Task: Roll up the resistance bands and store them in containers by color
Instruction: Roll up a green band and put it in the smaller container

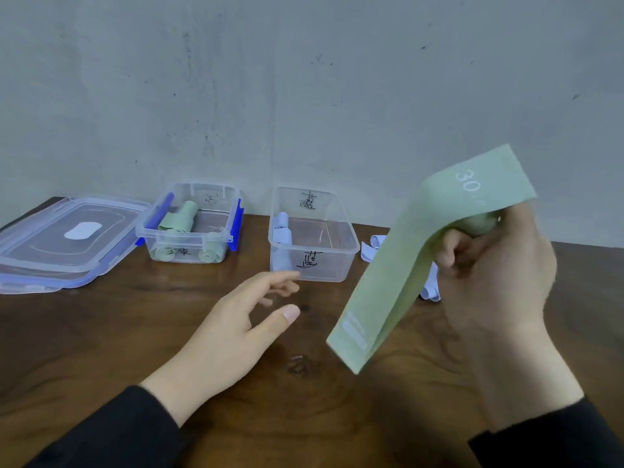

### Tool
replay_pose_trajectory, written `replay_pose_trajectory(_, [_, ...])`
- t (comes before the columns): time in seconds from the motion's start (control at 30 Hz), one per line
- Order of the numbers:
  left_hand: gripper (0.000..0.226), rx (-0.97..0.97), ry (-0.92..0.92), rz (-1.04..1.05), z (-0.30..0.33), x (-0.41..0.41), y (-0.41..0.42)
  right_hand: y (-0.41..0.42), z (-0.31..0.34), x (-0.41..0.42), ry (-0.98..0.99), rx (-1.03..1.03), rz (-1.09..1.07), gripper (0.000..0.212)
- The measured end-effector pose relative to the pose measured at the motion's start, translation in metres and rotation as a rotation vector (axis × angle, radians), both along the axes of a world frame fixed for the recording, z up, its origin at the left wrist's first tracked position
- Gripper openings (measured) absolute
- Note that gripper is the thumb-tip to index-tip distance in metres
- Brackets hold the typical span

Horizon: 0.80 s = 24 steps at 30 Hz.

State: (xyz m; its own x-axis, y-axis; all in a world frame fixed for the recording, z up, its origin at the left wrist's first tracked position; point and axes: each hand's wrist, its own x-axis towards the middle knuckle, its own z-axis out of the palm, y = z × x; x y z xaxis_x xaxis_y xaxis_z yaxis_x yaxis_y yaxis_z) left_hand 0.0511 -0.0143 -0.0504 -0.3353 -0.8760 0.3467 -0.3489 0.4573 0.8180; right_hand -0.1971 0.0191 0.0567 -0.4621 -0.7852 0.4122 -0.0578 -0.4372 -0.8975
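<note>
Behind everything stands a grey, spotted wall [304,79], and under the hands lies a dark brown wooden table [101,339]. At the right, the right hand [496,265] is raised above the table, and its fingers are curled around a green resistance band [398,265]. This band bends over the hand: one part with the white number 30 points up and far, and the long part hangs down to the left, its lower end just above the wood. The left hand [236,329] is in the middle, low over the table, with fingers relaxed and spread; it holds nothing. If it touches the wood, I cannot tell.

Far at the left lie two clear lids [67,238] with blue edges, one on the other. Just right of them is a clear container with blue clips [192,224], and inside it are rolled green bands [179,219]. Further right, apart from it, is a second clear container [312,234] with black handwriting on its walls; light blue bands [283,231] lie at its left side. More loose light blue bands [371,248] lie on the table right of this container, partly hidden behind the held green band.
</note>
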Motion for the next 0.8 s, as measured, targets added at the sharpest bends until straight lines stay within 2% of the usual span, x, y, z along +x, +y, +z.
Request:
replay_pose_trajectory(0.1, [0.062,0.322,0.256,-0.267,0.006,-0.003,0.011,0.011,0.008,0.042,-0.29,0.071,0.232,0.021])
replay_pose_trajectory(0.17, [0.059,0.59,0.372,-0.46,0.007,0.003,0.019,0.01,0.001,0.062,-0.414,0.139,0.389,0.021])
replay_pose_trajectory(0.23, [0.06,0.804,0.411,-0.592,0.005,0.015,0.025,0.009,-0.013,0.073,-0.464,0.216,0.52,0.023])
replay_pose_trajectory(0.3, [0.057,0.951,0.44,-0.706,0.008,0.028,0.028,0.004,-0.032,0.077,-0.52,0.278,0.549,0.034])
replay_pose_trajectory(0.33, [0.052,0.988,0.446,-0.723,0.011,0.034,0.029,0.001,-0.042,0.079,-0.532,0.32,0.532,0.032])
replay_pose_trajectory(0.4, [0.04,0.992,0.422,-0.631,0.017,0.044,0.029,-0.006,-0.064,0.081,-0.382,0.444,0.513,0.025])
replay_pose_trajectory(0.47, [0.032,0.943,0.345,-0.474,0.021,0.053,0.027,-0.013,-0.085,0.08,-0.162,0.59,0.523,0.029])
replay_pose_trajectory(0.53, [0.031,0.942,0.278,-0.37,0.024,0.064,0.022,-0.019,-0.098,0.078,-0.06,0.704,0.526,0.031])
replay_pose_trajectory(0.7, [0.028,0.925,0.117,-0.124,0.028,0.088,0.011,-0.022,-0.105,0.08,0.11,0.747,0.456,0.027])
replay_pose_trajectory(0.77, [0.028,0.833,-0.066,0.01,0.024,0.094,0.007,-0.021,-0.105,0.081,0.21,0.717,0.392,0.031])
replay_pose_trajectory(0.8, [0.028,0.707,-0.203,0.086,0.021,0.099,0.004,-0.02,-0.106,0.081,0.295,0.687,0.334,0.033])
